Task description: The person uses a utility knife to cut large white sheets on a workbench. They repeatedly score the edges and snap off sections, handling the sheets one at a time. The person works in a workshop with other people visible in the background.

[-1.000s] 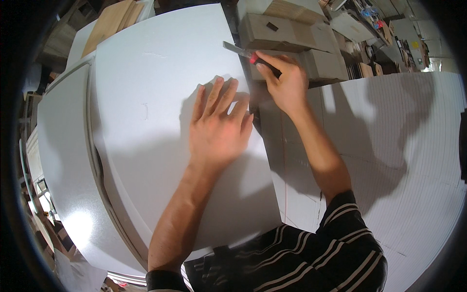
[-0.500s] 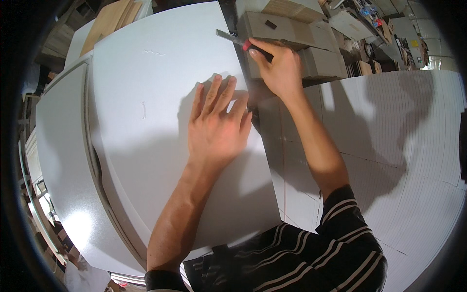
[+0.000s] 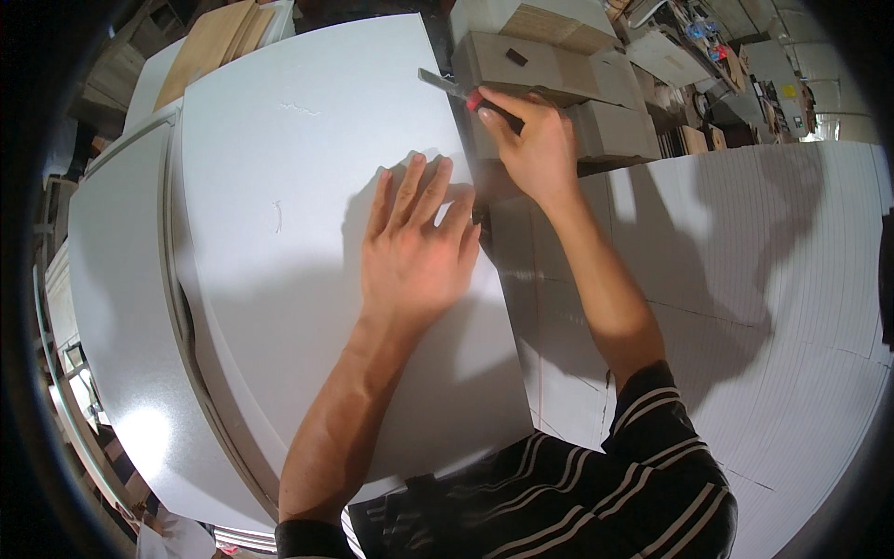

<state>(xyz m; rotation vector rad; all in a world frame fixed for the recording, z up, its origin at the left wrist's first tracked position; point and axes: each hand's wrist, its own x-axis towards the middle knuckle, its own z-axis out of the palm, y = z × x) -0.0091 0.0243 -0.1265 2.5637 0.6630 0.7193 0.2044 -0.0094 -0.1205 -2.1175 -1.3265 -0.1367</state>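
Observation:
A large white panel [image 3: 251, 158] lies flat in front of me. My left hand [image 3: 414, 247] rests palm down on it near its right edge, fingers spread and holding nothing. Past that edge, farther away, my right hand [image 3: 540, 144] grips a flat file-like tool [image 3: 442, 84] by its red and black handle. The tool's grey blade points left and lies over the panel's right edge, near the far corner. I cannot tell whether the blade touches the edge. Thin pale shavings [image 3: 298, 109] lie on the panel's surface.
Left of the panel is another white panel [image 3: 121, 279] with a raised grey edge. To the right stands a broad stack of white sheets [image 3: 708, 307]. Cardboard boxes [image 3: 531, 65] sit beyond the right hand, and wooden boards [image 3: 205, 51] at the far left.
The whole view has shifted slightly, so the panel appears lower. The tool is still at the panel's far right edge in my right hand, and my left hand still rests on the panel.

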